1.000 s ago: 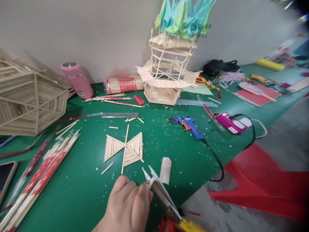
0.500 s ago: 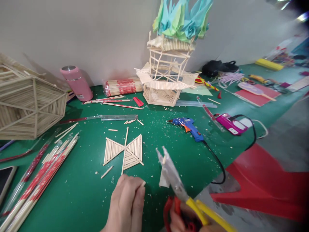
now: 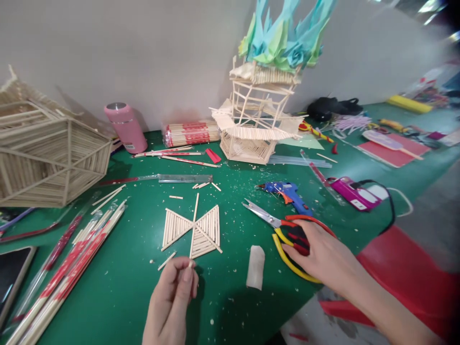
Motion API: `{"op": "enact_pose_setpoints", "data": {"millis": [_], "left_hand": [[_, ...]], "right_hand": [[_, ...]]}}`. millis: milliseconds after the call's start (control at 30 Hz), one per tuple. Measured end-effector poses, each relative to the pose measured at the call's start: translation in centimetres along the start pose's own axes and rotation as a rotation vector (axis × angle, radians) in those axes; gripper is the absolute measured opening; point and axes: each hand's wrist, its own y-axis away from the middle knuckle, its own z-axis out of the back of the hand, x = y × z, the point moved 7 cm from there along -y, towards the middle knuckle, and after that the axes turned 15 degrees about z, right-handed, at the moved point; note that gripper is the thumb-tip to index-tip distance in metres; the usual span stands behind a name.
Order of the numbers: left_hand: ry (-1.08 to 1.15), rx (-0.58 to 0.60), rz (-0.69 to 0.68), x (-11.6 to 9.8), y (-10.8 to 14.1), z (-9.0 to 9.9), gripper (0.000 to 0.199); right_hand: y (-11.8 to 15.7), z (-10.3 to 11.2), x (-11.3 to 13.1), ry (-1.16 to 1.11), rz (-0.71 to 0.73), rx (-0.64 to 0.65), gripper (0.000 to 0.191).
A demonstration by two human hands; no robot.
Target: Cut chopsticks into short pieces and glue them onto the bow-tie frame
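Note:
My left hand (image 3: 172, 297) is closed in a pinch at the table's front, with the pale tip of a short wooden stick (image 3: 191, 264) showing between thumb and fingers. Just beyond it lies a flat wheel of wooden sticks (image 3: 204, 232), with spokes meeting at a centre and some wedges filled by parallel sticks. On the right, my right hand (image 3: 309, 244) is around the red and yellow handles of the scissors (image 3: 266, 213), which rest low at the table with blades slightly apart, pointing left. A loose stick (image 3: 167, 260) lies left of the wheel.
Behind the scissors lies a blue glue gun (image 3: 287, 194). A pale strip (image 3: 255, 268) sits between my hands. Around stand a stick tower (image 3: 247, 143), a stick dome (image 3: 68, 163), a pink bottle (image 3: 125, 127) and bagged sticks (image 3: 82, 254). A red stool (image 3: 398, 273) is beside the table.
My right hand has carried the scissors from the front edge up and right, down to the table near the glue gun. My left hand has turned, showing the pinched stick's tip.

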Motion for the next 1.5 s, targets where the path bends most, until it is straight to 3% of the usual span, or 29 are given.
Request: {"op": "enact_pose_setpoints", "data": {"millis": [100, 200, 367, 500, 600, 667, 800, 1033, 1267, 1500], "left_hand": [[-0.117, -0.129, -0.120, -0.8, -0.1, 0.9, 0.013], [-0.169, -0.206, -0.167, -0.8, -0.2, 1.3, 0.011], [-0.230, -0.237, -0.221, -0.9, 0.0, 1.7, 0.010], [-0.325, -0.150, -0.310, -1.7, 0.3, 1.1, 0.011], [-0.383, 0.031, -0.381, -2.1, 0.6, -0.2, 0.014], [-0.397, 0.158, -0.397, -2.0, 0.9, -1.1, 0.015], [-0.444, 0.191, -0.428, -1.7, 1.1, -1.6, 0.015], [-0.608, -0.025, -0.478, -1.7, 0.8, -0.6, 0.014], [-0.700, -0.111, -0.553, -1.4, 0.3, 0.0, 0.013], [-0.726, -0.102, -0.542, -1.2, -0.6, -0.1, 0.014]], "right_hand": [[-0.6, 0.0, 0.4, 0.099, 0.083, -0.018, 0.047], [-1.3, 1.4, 1.3, 0.142, 0.103, -0.104, 0.048], [-2.2, 3.6, 5.9, -0.180, 0.208, -0.277, 0.033], [-2.2, 3.2, 11.8, -0.650, 0.349, -0.224, 0.031], [-2.0, 2.9, 15.3, -0.859, 0.433, -0.192, 0.037], [-2.0, 2.4, 16.5, -0.928, 0.425, -0.181, 0.032], [-2.1, 1.2, 16.6, -1.008, 0.371, -0.173, 0.017], [-1.9, 0.2, 14.2, -0.993, 0.222, -0.288, 0.014], [-2.9, -0.8, 14.1, -0.781, 0.328, -0.236, 0.014], [-3.3, -0.4, 14.9, -0.580, 0.444, -0.251, 0.012]]}}
